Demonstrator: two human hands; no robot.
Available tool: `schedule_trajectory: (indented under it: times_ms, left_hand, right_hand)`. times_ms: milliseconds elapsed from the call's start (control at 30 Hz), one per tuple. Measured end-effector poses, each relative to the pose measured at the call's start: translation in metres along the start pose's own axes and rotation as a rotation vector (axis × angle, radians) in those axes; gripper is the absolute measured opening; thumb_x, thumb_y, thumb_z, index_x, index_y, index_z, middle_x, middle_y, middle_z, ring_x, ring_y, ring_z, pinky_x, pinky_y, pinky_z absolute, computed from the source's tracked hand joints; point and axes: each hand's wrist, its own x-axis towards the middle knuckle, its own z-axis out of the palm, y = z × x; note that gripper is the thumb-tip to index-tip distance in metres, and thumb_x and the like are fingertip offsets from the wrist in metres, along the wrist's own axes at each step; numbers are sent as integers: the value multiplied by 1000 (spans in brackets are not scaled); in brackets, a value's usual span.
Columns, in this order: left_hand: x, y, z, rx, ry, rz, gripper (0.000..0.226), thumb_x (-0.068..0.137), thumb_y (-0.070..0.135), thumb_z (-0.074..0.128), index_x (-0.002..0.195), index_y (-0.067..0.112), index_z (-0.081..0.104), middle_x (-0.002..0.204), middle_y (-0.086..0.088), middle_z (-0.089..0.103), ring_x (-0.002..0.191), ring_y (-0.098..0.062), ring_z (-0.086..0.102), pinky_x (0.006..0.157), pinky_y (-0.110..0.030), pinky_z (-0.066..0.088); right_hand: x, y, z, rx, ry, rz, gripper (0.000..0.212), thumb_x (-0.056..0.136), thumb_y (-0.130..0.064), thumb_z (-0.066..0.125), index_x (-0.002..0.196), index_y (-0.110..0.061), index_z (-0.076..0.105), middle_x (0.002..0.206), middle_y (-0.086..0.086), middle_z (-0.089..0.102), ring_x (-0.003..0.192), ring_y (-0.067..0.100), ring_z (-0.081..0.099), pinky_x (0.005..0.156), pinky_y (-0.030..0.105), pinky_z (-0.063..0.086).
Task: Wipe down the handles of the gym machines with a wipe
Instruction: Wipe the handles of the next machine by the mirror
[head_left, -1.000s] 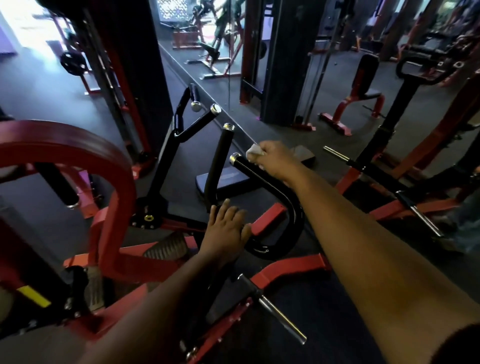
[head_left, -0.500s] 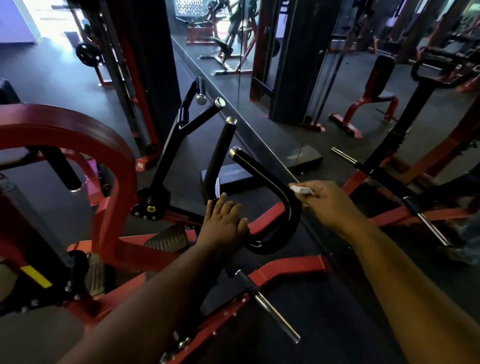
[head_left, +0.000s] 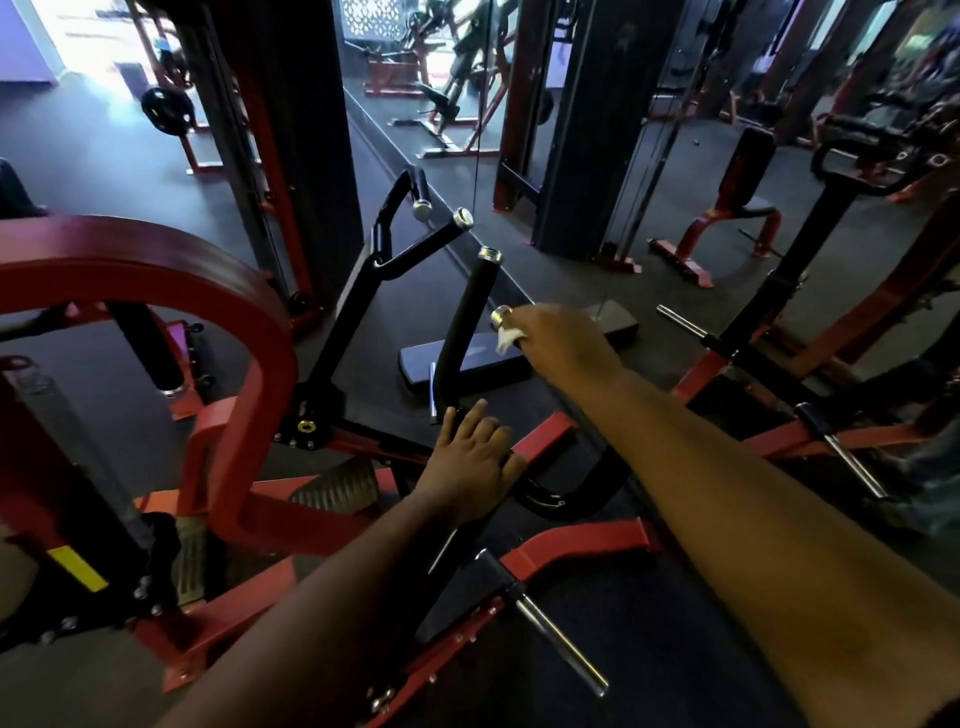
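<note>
A black curved handle (head_left: 571, 499) of a red-framed machine bends up to a chrome end cap (head_left: 501, 315). My right hand (head_left: 563, 343) grips the handle just below that cap, with a white wipe (head_left: 506, 339) bunched between my fingers and the bar. My left hand (head_left: 470, 462) rests with fingers spread on the base of a straight black handle (head_left: 462, 332) that rises to its own chrome cap. Further left stand two more black handles (head_left: 400, 249) with chrome tips. Most of the curved bar is hidden under my right hand and forearm.
A thick red arched frame (head_left: 171, 275) fills the left. Chrome weight pegs (head_left: 561, 644) stick out below and to the right (head_left: 852, 467). A dark pad (head_left: 467, 364) lies on the floor beyond the handles. Black columns (head_left: 587, 119) and benches (head_left: 737, 208) stand behind.
My right hand slid with the wipe from the handle's top down to its bend, then back up to the chrome end. My left hand stayed in place.
</note>
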Motion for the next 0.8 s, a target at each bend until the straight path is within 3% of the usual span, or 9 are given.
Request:
schedule_trajectory:
  times_ms: [100, 200, 333, 400, 467, 533, 667, 800]
  left_hand:
    - [1, -4, -2, -7, -16, 37, 56, 108, 55, 26, 149, 22, 43, 159, 1, 36, 159, -19, -4, 126, -54, -9]
    - [0, -10, -6, -26, -62, 72, 58, 107, 57, 24, 150, 22, 42, 161, 1, 33, 159, -19, -7, 125, -54, -14]
    - [2, -12, -10, -5, -107, 106, 64, 106, 59, 17, 153, 21, 38, 164, -3, 29, 159, -21, -10, 123, -55, -17]
    - [3, -13, -10, 14, -111, 117, 65, 106, 60, 16, 150, 20, 40, 163, -5, 31, 159, -23, -6, 123, -56, -16]
    - [4, -13, -11, 41, -109, 128, 64, 105, 61, 15, 147, 21, 43, 161, -6, 35, 159, -23, 1, 124, -56, -13]
    - [4, -13, -14, 57, -125, 133, 65, 105, 62, 14, 146, 21, 43, 161, -6, 35, 159, -23, 3, 125, -56, -12]
    - [5, -15, -15, 52, -150, 131, 67, 104, 63, 14, 151, 23, 40, 164, -4, 30, 159, -22, 0, 125, -55, -14]
    - [6, -17, -12, 36, -141, 142, 67, 104, 64, 13, 152, 24, 39, 163, -4, 30, 159, -22, -1, 124, -57, -13]
  right_hand:
    - [-28, 9, -10, -28, -51, -25, 31, 101, -12, 55, 129, -14, 67, 124, 15, 69, 112, 30, 66, 94, 36, 48]
    - [-57, 22, -26, -59, -113, -23, 37, 93, -6, 64, 129, -16, 69, 139, 9, 63, 127, 26, 61, 108, 35, 43]
    - [-87, 32, -47, -188, -193, -45, 35, 90, -23, 67, 125, -20, 72, 131, 4, 69, 119, 28, 66, 101, 44, 51]
    - [-82, 30, -50, -220, -77, -65, 36, 91, -33, 61, 124, -22, 72, 118, 7, 74, 107, 29, 70, 91, 46, 57]
    - [-59, 21, -42, -197, 76, -46, 33, 95, -29, 63, 125, -19, 71, 120, 10, 73, 112, 30, 69, 91, 48, 57]
    - [-27, 8, -25, -208, 121, -26, 35, 97, -25, 56, 128, -16, 69, 134, 10, 66, 129, 29, 59, 101, 48, 49]
    - [5, -13, 5, -204, -68, -37, 45, 103, -6, 43, 147, -14, 52, 156, 11, 46, 147, 27, 39, 117, 37, 32]
    - [-20, 5, -2, -145, -110, -78, 47, 98, 0, 52, 143, -14, 56, 156, 9, 45, 144, 24, 43, 115, 36, 36]
